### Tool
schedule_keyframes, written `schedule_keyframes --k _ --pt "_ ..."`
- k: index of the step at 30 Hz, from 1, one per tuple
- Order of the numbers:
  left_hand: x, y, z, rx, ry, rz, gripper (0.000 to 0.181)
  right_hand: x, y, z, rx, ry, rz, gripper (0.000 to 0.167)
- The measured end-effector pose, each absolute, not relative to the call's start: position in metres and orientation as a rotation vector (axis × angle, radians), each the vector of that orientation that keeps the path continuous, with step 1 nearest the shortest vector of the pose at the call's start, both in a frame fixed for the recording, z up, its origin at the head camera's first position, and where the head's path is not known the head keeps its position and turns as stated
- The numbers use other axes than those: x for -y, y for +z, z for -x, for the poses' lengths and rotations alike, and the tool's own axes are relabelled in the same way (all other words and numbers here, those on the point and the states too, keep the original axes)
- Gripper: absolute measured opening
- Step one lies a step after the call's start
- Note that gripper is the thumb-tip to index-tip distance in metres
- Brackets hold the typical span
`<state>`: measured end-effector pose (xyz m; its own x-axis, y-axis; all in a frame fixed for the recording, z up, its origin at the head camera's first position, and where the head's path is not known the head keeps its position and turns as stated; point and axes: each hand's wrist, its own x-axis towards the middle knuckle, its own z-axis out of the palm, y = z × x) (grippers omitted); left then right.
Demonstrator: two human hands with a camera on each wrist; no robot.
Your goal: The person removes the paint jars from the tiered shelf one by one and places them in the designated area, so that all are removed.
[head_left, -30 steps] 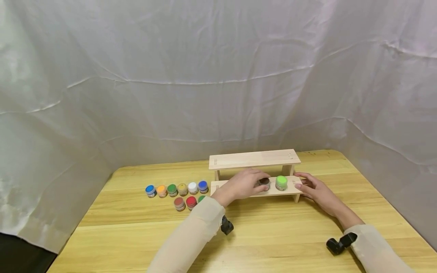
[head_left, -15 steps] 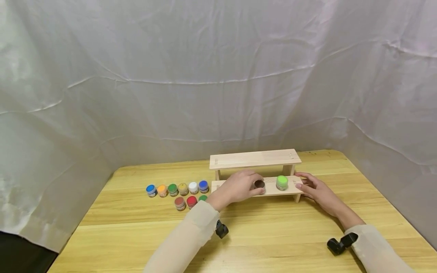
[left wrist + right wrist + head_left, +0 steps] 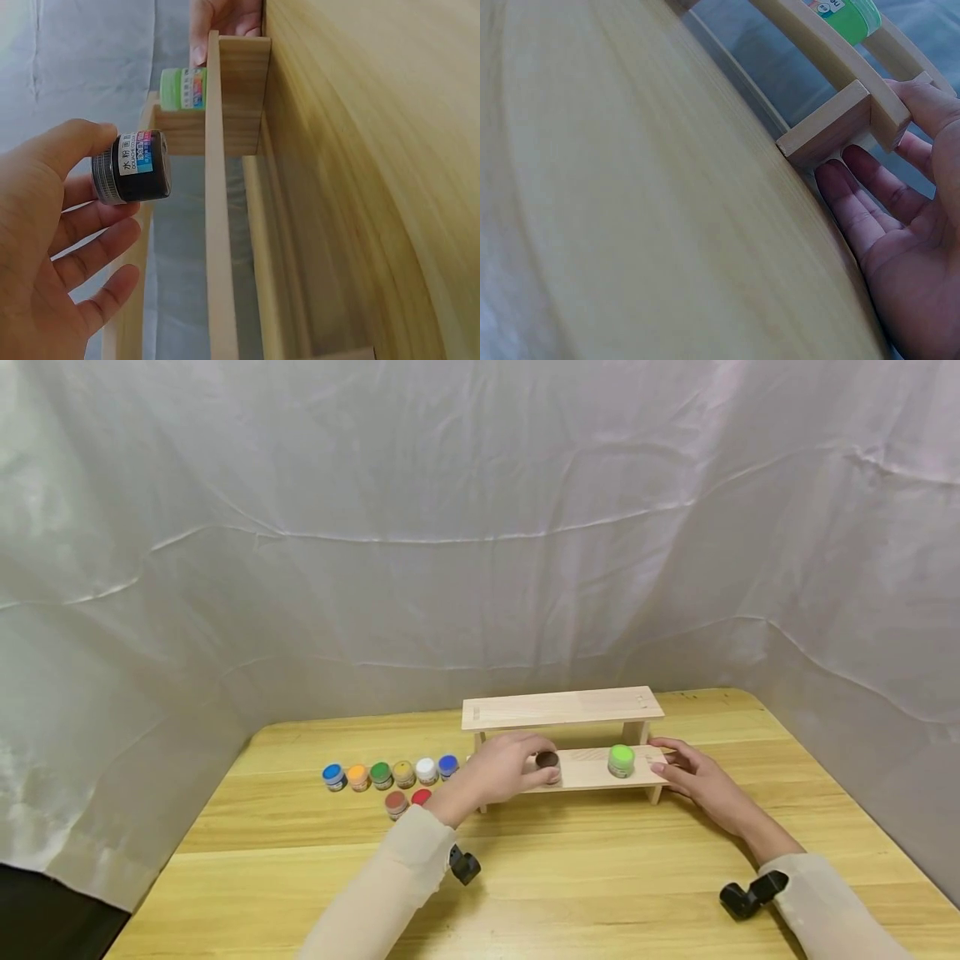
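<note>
My left hand (image 3: 504, 768) pinches a dark brown paint jar (image 3: 142, 166) between thumb and index finger, its other fingers loosely spread. In the left wrist view the jar is held a little above the lower board of a two-tier wooden rack (image 3: 566, 707), apart from it. A lime green paint jar (image 3: 622, 761) stands toward the right of that lower board. My right hand (image 3: 701, 783) holds the board's right end, thumb on top and the other fingers below, as the right wrist view (image 3: 900, 217) shows.
Left of the rack several paint jars stand in rows, among them a white jar (image 3: 427, 770), an orange jar (image 3: 358, 777) and a reddish-brown jar (image 3: 396, 804). My left forearm hides part of the front row. A grey curtain (image 3: 480, 568) rises behind the wooden table (image 3: 585, 877).
My left hand has moved left along the lower board with the dark brown jar, away from the lime green one. My right hand has stayed at the board's end.
</note>
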<state>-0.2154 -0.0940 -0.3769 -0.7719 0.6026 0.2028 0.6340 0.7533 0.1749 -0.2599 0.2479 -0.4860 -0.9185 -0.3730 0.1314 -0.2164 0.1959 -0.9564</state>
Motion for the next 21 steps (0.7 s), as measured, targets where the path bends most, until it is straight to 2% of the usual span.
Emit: schedule_keyframes --k 21 --pt "0.153 -0.368 0.192 2.697 -0.409 0.957 0.030 -0.250 -0.485 0.260 -2.316 -1.832 0.578 0.057"
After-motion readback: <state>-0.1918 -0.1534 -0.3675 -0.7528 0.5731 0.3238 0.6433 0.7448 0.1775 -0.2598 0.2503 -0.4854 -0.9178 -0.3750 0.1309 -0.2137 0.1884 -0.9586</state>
